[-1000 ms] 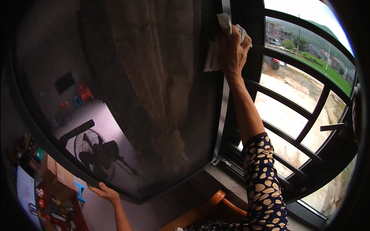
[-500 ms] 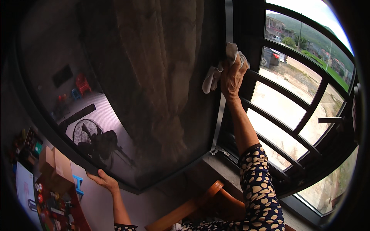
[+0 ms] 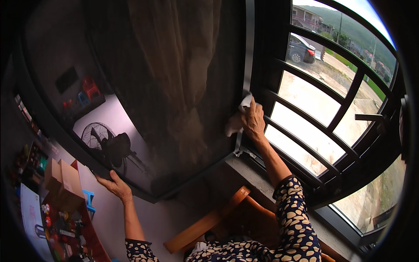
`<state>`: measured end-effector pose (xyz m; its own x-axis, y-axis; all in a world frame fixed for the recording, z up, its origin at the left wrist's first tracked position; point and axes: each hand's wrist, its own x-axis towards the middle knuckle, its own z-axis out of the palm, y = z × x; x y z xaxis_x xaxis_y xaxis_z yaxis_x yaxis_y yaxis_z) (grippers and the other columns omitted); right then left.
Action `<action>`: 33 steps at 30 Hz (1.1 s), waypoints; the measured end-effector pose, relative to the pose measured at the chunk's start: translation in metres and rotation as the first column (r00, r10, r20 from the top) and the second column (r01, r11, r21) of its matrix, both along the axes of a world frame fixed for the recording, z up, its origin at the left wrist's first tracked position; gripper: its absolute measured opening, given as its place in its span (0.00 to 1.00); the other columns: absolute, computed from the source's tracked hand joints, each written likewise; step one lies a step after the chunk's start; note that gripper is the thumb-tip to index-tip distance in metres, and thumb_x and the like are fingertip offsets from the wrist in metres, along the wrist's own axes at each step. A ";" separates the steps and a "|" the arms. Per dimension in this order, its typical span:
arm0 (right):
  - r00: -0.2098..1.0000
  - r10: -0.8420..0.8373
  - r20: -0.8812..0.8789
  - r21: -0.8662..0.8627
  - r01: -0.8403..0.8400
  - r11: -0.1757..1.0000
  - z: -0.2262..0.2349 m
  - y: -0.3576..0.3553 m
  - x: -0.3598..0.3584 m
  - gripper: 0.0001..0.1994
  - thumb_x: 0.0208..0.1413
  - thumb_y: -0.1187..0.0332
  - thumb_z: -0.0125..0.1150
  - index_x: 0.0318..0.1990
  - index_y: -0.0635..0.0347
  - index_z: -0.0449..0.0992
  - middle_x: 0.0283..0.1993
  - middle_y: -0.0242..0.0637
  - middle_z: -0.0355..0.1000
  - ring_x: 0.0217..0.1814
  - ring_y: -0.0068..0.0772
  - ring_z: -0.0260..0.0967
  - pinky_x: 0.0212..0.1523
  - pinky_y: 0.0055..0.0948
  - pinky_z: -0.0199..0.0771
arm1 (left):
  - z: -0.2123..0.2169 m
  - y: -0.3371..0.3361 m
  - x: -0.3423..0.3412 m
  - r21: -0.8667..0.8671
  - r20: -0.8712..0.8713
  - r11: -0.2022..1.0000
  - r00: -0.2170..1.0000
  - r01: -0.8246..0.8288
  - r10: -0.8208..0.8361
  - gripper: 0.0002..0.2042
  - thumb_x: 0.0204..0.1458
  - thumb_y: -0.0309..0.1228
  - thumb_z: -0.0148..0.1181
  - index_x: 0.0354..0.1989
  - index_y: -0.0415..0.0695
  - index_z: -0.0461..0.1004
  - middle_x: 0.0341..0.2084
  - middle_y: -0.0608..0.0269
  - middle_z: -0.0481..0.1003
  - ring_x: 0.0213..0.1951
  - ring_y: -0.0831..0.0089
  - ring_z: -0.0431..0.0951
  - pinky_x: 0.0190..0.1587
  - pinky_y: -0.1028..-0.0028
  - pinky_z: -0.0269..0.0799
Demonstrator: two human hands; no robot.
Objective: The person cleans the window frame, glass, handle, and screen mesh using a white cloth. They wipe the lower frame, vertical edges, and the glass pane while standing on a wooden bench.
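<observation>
A large dark window sash (image 3: 136, 190) with a see-through or reflective pane (image 3: 174, 144) swings inward in front of me. My left hand (image 3: 117, 187) grips its lower left frame edge, thumb toward me and fingertips hidden behind the frame. A crumpled whitish cloth (image 3: 235, 125) is bunched in my right hand (image 3: 254, 121). That hand presses it on the pale metal strip (image 3: 249, 52) along the sash's right side, just above the lower corner. Part of the cloth hangs over the dark pane.
Black window bars (image 3: 318, 118) with a handle (image 3: 369, 117) stand at the right. A wooden chair (image 3: 209, 220) sits below, beside the sill (image 3: 255, 177). Cardboard boxes (image 3: 65, 183), a cluttered red table (image 3: 89, 231) and a blue stool (image 3: 89, 201) are at the lower left. A fan (image 3: 113, 146) shows in the pane.
My right hand has slid down the metal strip with the cloth, toward the lower corner. My left hand keeps its hold on the frame. The view has shifted slightly.
</observation>
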<state>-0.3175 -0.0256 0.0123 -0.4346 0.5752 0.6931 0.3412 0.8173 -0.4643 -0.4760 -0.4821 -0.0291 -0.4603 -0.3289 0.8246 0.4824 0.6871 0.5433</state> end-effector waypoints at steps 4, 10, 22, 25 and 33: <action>0.974 0.187 0.125 -0.356 -0.132 0.925 -0.017 -0.035 0.033 0.36 0.42 0.58 0.63 0.61 0.56 0.58 0.49 0.55 0.64 0.53 0.56 0.64 0.51 0.46 0.67 | 0.009 0.022 0.051 -0.065 -0.286 0.993 0.955 -0.097 0.075 0.27 0.54 0.31 0.60 0.61 0.37 0.59 0.54 0.47 0.65 0.54 0.52 0.66 0.58 0.61 0.58; 0.845 0.532 0.056 -0.493 -0.440 0.750 0.003 -0.105 0.050 0.41 0.36 0.59 0.68 0.61 0.60 0.59 0.48 0.54 0.63 0.54 0.52 0.62 0.56 0.40 0.64 | 0.019 0.123 0.130 0.485 0.326 0.454 0.327 0.748 -0.887 0.18 0.49 0.29 0.63 0.48 0.42 0.69 0.43 0.58 0.70 0.45 0.67 0.70 0.46 0.72 0.64; 0.676 0.697 -0.241 -0.807 -0.538 0.242 0.002 -0.126 0.085 0.32 0.46 0.61 0.69 0.59 0.57 0.64 0.40 0.32 0.68 0.38 0.25 0.67 0.35 0.22 0.72 | 0.006 0.171 0.134 0.914 -0.197 -0.251 -0.192 0.319 -0.961 0.13 0.62 0.34 0.48 0.51 0.41 0.68 0.45 0.61 0.73 0.48 0.69 0.74 0.54 0.66 0.68; 0.679 0.703 -0.212 -0.839 -0.495 0.224 0.000 -0.120 0.096 0.24 0.47 0.64 0.66 0.53 0.55 0.69 0.45 0.36 0.63 0.46 0.32 0.64 0.48 0.32 0.69 | 0.016 0.171 0.130 0.894 -0.341 -0.399 -0.269 0.203 -0.901 0.12 0.63 0.36 0.48 0.49 0.43 0.68 0.47 0.61 0.73 0.51 0.66 0.73 0.58 0.62 0.66; 0.631 0.759 -0.159 -0.641 -0.651 0.407 -0.003 -0.127 0.099 0.24 0.46 0.65 0.65 0.53 0.54 0.70 0.55 0.37 0.61 0.58 0.32 0.58 0.50 0.34 0.66 | 0.041 0.165 0.127 0.894 -0.331 -0.425 -0.425 0.145 -0.842 0.16 0.63 0.40 0.46 0.51 0.42 0.68 0.48 0.60 0.73 0.52 0.66 0.73 0.58 0.61 0.66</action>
<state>-0.2185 -0.1528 0.0094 -0.9410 0.2562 0.2212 -0.1211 0.3555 -0.9268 -0.3492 -0.3171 0.0114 -0.5885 0.8012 0.1085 -0.5907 -0.5177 0.6189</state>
